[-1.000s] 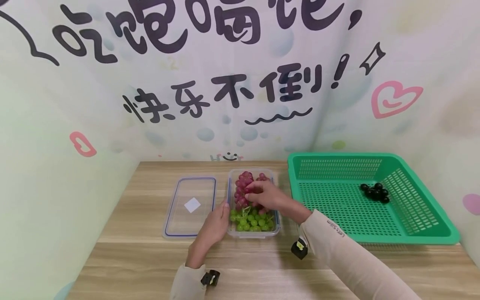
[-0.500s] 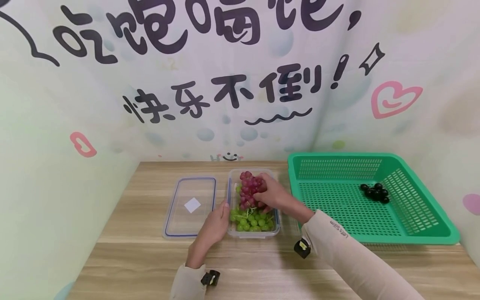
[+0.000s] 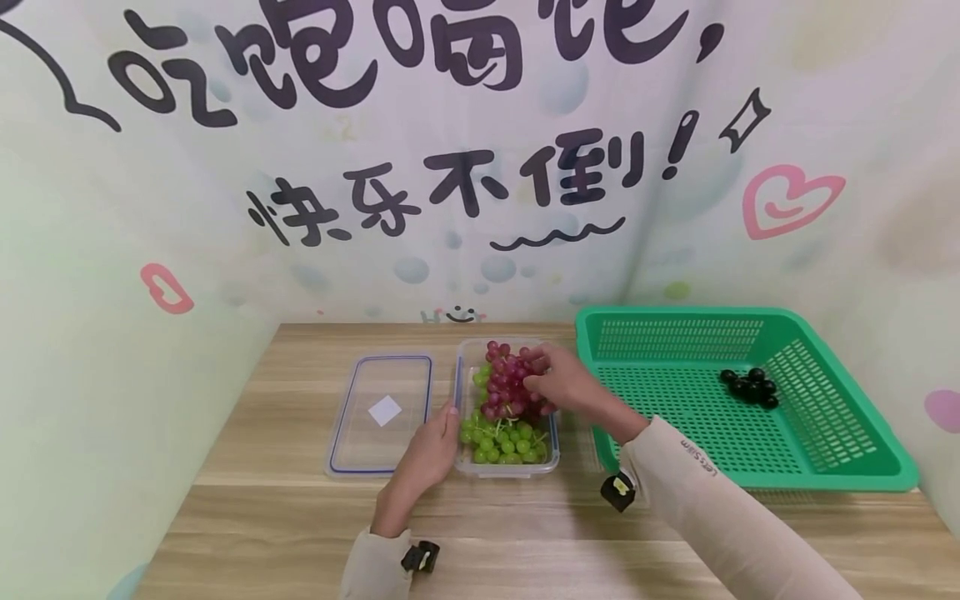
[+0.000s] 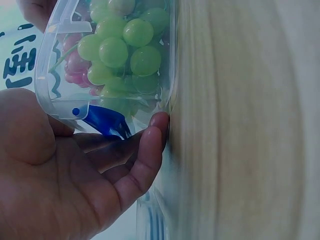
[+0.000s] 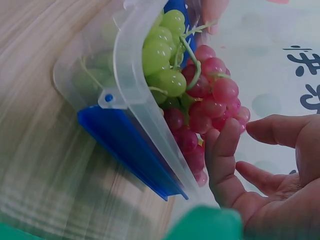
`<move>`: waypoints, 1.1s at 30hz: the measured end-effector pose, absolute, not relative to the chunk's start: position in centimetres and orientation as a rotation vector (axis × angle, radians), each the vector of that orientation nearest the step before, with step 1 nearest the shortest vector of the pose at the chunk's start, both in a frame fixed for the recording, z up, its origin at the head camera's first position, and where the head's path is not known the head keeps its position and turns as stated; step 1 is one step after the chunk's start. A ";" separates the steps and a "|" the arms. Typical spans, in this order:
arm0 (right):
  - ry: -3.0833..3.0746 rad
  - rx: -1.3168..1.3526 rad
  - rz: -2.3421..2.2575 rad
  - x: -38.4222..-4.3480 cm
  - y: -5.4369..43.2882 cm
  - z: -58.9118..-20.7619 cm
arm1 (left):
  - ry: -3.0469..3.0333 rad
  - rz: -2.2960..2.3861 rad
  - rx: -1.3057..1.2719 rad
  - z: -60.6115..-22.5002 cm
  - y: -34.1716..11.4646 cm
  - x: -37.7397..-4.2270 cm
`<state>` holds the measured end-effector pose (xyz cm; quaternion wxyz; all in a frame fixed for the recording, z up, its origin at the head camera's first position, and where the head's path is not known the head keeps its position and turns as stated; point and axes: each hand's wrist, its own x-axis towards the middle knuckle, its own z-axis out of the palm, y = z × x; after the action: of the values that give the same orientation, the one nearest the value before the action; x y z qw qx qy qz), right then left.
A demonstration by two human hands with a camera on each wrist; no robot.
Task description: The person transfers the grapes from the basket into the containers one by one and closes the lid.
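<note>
In the head view a clear lidless food container [image 3: 506,471] holds green grapes [image 3: 506,442] at its near end and a bunch of red grapes [image 3: 507,385] farther back. A few green ones show left of the red bunch. My right hand [image 3: 566,385] has its fingers at the right side of the red grapes; in the right wrist view its fingertips [image 5: 229,132] meet the bunch's end. My left hand [image 3: 427,450] rests against the container's left wall. Its fingers [image 4: 147,155] touch the wall low down, near a blue latch [image 4: 107,121], in the left wrist view.
Left of the container lies its clear lid [image 3: 381,446] with a blue seal and a white label [image 3: 385,410]. A green plastic basket [image 3: 697,479] stands at the right, a small bunch of black grapes [image 3: 750,387] inside it. A printed cloth [image 3: 465,275] hangs behind the wooden table [image 3: 480,533].
My right hand and the red grapes have shifted to the right within the container, baring more green grapes at the left. My left hand has stayed in place.
</note>
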<state>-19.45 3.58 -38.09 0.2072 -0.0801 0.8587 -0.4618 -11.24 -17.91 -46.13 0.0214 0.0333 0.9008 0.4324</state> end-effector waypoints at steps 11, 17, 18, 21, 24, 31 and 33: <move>2.340 -0.178 -1.344 -20.0 4.7 -37.1 | 2.800 1.351 0.103 -46.4 -17.9 -11.3; 2.315 -0.150 -1.379 -20.5 5.6 -36.5 | 2.803 1.338 0.112 -46.3 -17.8 -11.3; 2.317 -0.151 -1.377 -20.5 5.7 -36.4 | 2.803 1.335 0.113 -46.3 -17.9 -11.3; 2.331 -0.153 -1.366 -20.7 6.1 -36.2 | 2.805 1.333 0.112 -46.3 -17.9 -11.3; 2.356 -0.162 -1.343 -20.8 6.6 -35.9 | 2.797 1.336 0.102 -46.3 -17.9 -11.3; 2.384 -0.201 -1.335 -21.2 7.9 -35.1 | 2.796 1.341 0.095 -46.3 -17.8 -11.3; 2.371 -0.217 -1.346 -21.3 8.4 -34.8 | 2.796 1.340 0.089 -46.2 -17.9 -11.3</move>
<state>-21.32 8.41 -34.81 0.2019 -0.0777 0.8490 -0.4821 -11.32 -17.86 -46.22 0.0196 0.0287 0.9012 0.4320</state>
